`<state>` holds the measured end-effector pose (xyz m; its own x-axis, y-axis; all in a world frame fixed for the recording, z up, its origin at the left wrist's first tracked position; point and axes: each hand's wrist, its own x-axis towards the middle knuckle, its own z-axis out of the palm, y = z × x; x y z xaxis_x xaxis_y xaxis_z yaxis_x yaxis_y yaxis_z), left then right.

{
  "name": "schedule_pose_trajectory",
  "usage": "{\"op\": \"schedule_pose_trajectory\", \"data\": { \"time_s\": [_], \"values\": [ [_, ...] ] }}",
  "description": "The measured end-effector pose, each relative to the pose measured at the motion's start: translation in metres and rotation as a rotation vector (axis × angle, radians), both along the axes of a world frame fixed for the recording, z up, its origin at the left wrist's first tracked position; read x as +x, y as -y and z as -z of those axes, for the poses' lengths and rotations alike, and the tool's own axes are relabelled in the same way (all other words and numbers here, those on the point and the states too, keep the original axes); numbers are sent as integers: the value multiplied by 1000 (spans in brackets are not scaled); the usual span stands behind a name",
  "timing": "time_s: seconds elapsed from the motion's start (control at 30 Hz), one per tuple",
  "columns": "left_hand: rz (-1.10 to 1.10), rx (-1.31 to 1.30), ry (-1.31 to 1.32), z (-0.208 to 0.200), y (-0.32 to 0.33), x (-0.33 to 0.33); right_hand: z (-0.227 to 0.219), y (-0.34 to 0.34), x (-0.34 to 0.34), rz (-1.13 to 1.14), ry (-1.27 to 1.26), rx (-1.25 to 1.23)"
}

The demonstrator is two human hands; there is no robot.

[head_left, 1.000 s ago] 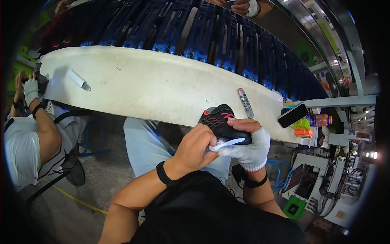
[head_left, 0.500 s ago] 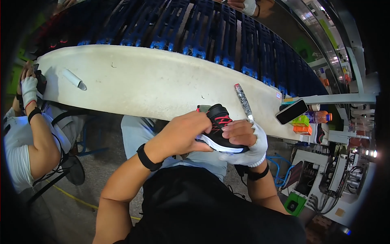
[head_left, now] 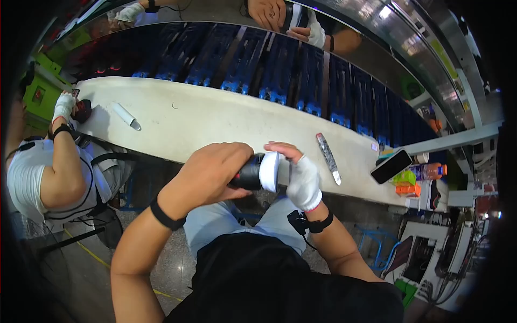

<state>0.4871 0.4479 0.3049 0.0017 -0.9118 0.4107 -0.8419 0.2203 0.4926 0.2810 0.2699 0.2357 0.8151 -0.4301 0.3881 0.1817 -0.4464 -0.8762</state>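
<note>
L hand [head_left: 207,173], bare, was curled round the shoe [head_left: 247,173], which sat btwn both hands, white sole [head_left: 269,172] facing R. Gloved R hand [head_left: 302,177] was half-open just beside the sole, nothing visibly gripped; contact unclear. Prob. needed firm L grip, light R touch, no crushing.

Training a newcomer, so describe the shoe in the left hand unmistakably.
Find the long white table. By its near edge, the bare left hand grips the black shoe, white sole facing the gloved right hand. Unlike the shoe by the orange box, a bare hand holds it.
</note>
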Motion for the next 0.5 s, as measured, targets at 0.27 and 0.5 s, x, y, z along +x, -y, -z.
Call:
{"op": "schedule_pose_trajectory", "data": {
  "time_s": [0.27,0.5],
  "values": [
    [-50,302,-168,-16,31,14,-22,-4,55,-155,136,238],
    [-222,369,-396,4,23,41,3,-10,88,-116,566,710]
  ]
}}
